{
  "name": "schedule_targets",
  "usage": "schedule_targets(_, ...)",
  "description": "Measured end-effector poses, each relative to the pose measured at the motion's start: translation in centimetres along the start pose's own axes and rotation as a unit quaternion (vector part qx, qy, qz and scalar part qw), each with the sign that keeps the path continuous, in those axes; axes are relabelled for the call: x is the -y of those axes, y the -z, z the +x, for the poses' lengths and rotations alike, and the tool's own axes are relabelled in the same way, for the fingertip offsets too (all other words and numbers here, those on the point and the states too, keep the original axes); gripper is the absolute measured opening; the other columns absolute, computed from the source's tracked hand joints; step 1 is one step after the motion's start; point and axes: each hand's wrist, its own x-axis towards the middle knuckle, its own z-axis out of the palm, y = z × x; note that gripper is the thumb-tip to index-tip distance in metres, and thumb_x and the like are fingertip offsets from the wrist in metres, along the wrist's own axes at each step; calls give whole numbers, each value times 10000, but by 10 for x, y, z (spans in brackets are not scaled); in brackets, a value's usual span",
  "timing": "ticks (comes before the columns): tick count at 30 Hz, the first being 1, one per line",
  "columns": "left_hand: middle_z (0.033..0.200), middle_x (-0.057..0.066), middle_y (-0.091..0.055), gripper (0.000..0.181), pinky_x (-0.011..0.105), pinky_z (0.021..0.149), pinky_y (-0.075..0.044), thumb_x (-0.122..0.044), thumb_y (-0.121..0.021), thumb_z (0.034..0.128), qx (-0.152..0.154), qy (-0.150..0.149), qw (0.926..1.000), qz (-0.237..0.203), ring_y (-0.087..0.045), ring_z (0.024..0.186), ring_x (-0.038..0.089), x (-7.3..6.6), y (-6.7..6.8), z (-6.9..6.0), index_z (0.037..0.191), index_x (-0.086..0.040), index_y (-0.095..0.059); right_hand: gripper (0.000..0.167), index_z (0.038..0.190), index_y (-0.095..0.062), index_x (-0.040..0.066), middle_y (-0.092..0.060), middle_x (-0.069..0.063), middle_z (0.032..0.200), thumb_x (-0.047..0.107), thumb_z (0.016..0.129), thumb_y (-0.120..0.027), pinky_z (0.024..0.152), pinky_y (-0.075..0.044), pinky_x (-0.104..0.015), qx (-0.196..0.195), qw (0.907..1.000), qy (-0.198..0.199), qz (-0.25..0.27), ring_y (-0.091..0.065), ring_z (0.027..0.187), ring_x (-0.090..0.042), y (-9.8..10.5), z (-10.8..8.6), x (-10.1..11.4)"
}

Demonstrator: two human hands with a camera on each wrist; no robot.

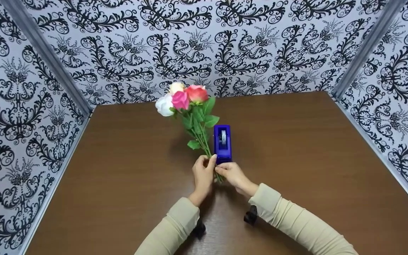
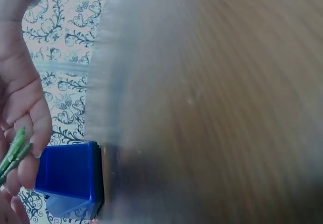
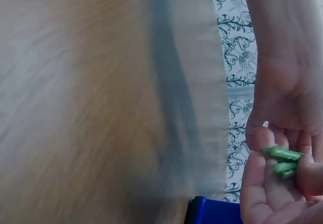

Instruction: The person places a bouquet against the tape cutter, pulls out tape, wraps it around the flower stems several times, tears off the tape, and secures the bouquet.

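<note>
A bunch of flowers [image 1: 180,100] with white, cream, pink and coral blooms leans up and to the left in the head view. My left hand [image 1: 204,175] grips its green stems low down, thumb uppermost. Close against it, my right hand [image 1: 235,174] pinches the same stems near their lower ends with curled fingers. Cut stem ends [image 2: 15,156] poke out by the left palm in the left wrist view, and between the fingers in the right wrist view. A blue tape dispenser [image 1: 223,153] with a roll in it stands just beyond the hands. Whether tape lies between the fingers is too small to tell.
The brown wooden table [image 1: 296,141] spreads out on all sides of the hands. Patterned black-and-white walls [image 1: 197,46] enclose it at the back and both sides. Dark straps [image 1: 250,215] hang beneath the sleeves at the wrists.
</note>
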Motion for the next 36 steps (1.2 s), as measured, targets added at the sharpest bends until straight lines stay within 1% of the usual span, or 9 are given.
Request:
schedule_targets(5,628,-6,-465,268,181,481,-367,-188,-662,843,-201,-354,9988,258,-426,542,53,-1,-1,1,702,-21,-506,156,855,-665,-92,-632,26,736,54,843,-611,625,-426,-220,-210,9989,-298,290,-511,673,-77,3,3,-3)
schedule_targets(7,634,-2,-454,277,186,517,-365,-179,-668,838,-287,-421,9981,348,-423,578,70,-1,-1,1,687,-30,-489,152,870,-662,-86,-645,-6,771,54,845,-609,646,-432,-224,-291,9993,-127,218,-515,696,-78,2,2,-3)
schedule_targets(9,636,2,-449,283,197,537,-367,-176,-673,832,-352,-439,9976,391,-424,593,86,-1,-1,2,681,-37,-478,174,909,-641,-103,-653,-51,805,57,856,-598,664,-447,-244,-153,9996,145,185,-527,709,-83,1,1,-3)
schedule_targets(14,657,9,-462,298,238,579,-392,-190,-716,791,-453,-344,9971,505,-444,619,106,-1,0,3,680,-40,-484,165,896,-593,-164,-636,-222,797,-7,861,-557,682,-486,-360,175,9966,803,-60,-561,680,-147,-1,-16,18)
schedule_targets(18,657,3,-473,318,240,556,-408,-219,-730,776,-409,-172,9981,433,-463,586,87,0,1,3,678,-43,-485,149,819,-576,-174,-592,-313,739,-48,872,-516,642,-505,-378,221,9935,1027,-447,-581,620,-231,-1,-23,31)
schedule_targets(22,598,-16,-482,311,211,457,-383,-260,-671,833,-105,274,9996,-55,-448,455,54,1,2,3,715,-15,-519,170,829,-560,-190,-585,-366,762,-52,893,-484,629,-527,-410,377,9931,1050,-362,-614,646,-392,-1,-18,23)
schedule_targets(28,590,77,-563,339,206,377,-339,-208,-596,892,246,1026,9875,-1169,-410,382,61,0,3,3,827,125,-601,167,846,-575,-164,-612,-332,747,-26,899,-498,622,-530,-384,335,9936,1038,-296,-636,644,-368,-1,-5,-2)
schedule_targets(30,600,89,-553,326,215,377,-347,-172,-594,892,292,1121,9846,-1306,-419,390,81,-3,4,2,813,144,-585,146,901,-569,-163,-617,-329,766,-34,894,-502,638,-532,-385,325,9941,1013,-209,-639,665,-362,-1,-3,-5)
schedule_targets(36,520,10,-397,322,202,382,-364,-114,-562,904,334,1103,9873,-1095,-407,389,88,-26,11,-4,699,118,-472,183,1015,-559,-155,-642,-297,892,-55,864,-530,704,-514,-317,278,9947,905,-395,-641,819,-386,0,-2,-4)
